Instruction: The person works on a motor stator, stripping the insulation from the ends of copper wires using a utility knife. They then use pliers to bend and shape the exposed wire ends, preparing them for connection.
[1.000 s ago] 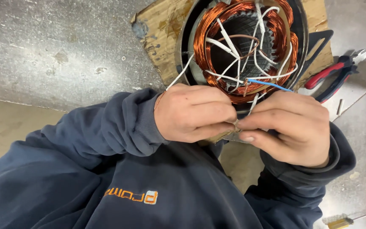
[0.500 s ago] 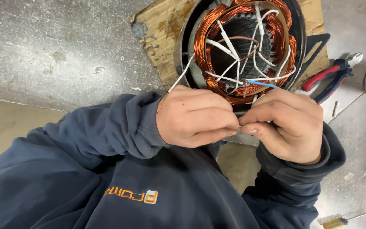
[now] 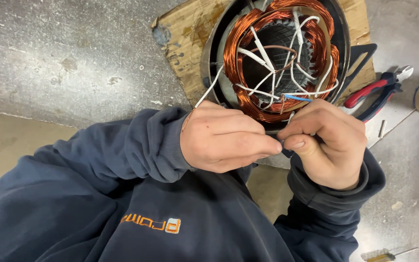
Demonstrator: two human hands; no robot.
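Pinching a thin wire lead between both hands at the near rim of the stator (image 3: 282,58): left hand (image 3: 224,138) closed, fingertips meeting the right hand (image 3: 328,140), which is also closed narrow on the lead; the exact strand is hidden between the fingers. Stator sits on a wood board (image 3: 180,43) on the grey tabletop (image 3: 64,53), copper windings (image 3: 241,53) exposed, white leads (image 3: 267,63) crossing the bore, one blue lead (image 3: 297,98) running to the right hand. My read: lead joining or twisting in hand; next move needs a steady pinch and slack kept off the windings. Red-handled cutters (image 3: 374,92) lie right of the stator. Packages, signs: none visible; only an orange logo patch (image 3: 153,223) on the dark sleeve's sweatshirt.
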